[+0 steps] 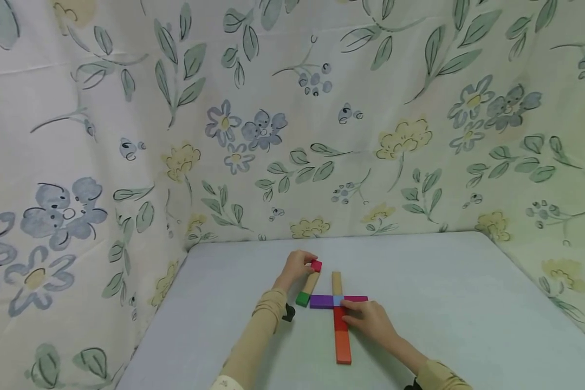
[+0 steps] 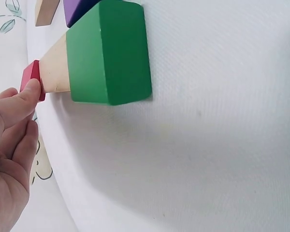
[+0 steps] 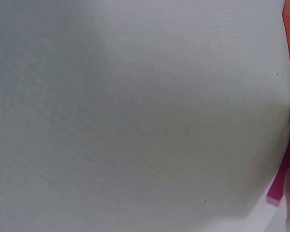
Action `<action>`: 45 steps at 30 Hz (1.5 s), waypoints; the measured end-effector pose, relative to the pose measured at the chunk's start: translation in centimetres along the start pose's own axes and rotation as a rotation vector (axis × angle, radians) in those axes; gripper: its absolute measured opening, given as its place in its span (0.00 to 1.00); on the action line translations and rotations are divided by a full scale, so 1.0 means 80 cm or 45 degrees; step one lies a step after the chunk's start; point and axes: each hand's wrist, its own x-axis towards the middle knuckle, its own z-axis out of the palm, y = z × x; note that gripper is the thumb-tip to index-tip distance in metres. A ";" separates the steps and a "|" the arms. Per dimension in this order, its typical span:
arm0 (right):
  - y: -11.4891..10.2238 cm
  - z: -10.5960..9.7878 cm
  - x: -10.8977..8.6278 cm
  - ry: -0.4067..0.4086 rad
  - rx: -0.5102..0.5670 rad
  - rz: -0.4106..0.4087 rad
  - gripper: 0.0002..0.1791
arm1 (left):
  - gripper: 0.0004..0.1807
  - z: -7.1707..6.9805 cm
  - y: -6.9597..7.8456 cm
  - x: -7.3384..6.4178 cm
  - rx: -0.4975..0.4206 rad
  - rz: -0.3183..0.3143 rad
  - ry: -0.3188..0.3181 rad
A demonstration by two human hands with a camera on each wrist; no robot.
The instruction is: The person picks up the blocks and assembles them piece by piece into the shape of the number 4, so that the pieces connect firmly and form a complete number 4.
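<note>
My left hand (image 1: 296, 266) pinches a small red block (image 1: 316, 265) between thumb and fingers, at the far end of a plain wooden block (image 1: 312, 283). A green block (image 1: 303, 299) sits at that wooden block's near end. Beside them lies a cross of blocks: purple (image 1: 322, 301) left, magenta (image 1: 356, 298) right, light blue (image 1: 338, 300) in the centre, plain wood (image 1: 337, 283) beyond, red (image 1: 340, 319) and orange (image 1: 343, 346) toward me. My right hand (image 1: 371, 319) touches the cross with extended fingertips, near the light blue and red blocks.
The blocks lie on a white-covered table (image 1: 434, 303). Floral cloth (image 1: 292, 124) hangs behind it and along both sides. A small black object (image 1: 288, 312) shows at the left wrist.
</note>
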 end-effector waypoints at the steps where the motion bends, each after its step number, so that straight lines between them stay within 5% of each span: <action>1: 0.000 0.001 0.000 -0.005 0.002 0.004 0.21 | 0.19 0.000 0.001 -0.002 -0.003 -0.010 -0.001; 6: -0.003 0.002 -0.001 -0.014 0.011 0.029 0.21 | 0.19 -0.003 0.017 -0.012 0.014 -0.105 -0.021; 33: 0.000 0.000 -0.001 0.005 0.033 0.037 0.21 | 0.17 0.004 0.017 -0.005 0.107 -0.067 -0.059; 45: 0.001 0.002 0.001 0.002 0.015 0.030 0.21 | 0.15 0.004 0.020 -0.008 0.084 -0.126 -0.062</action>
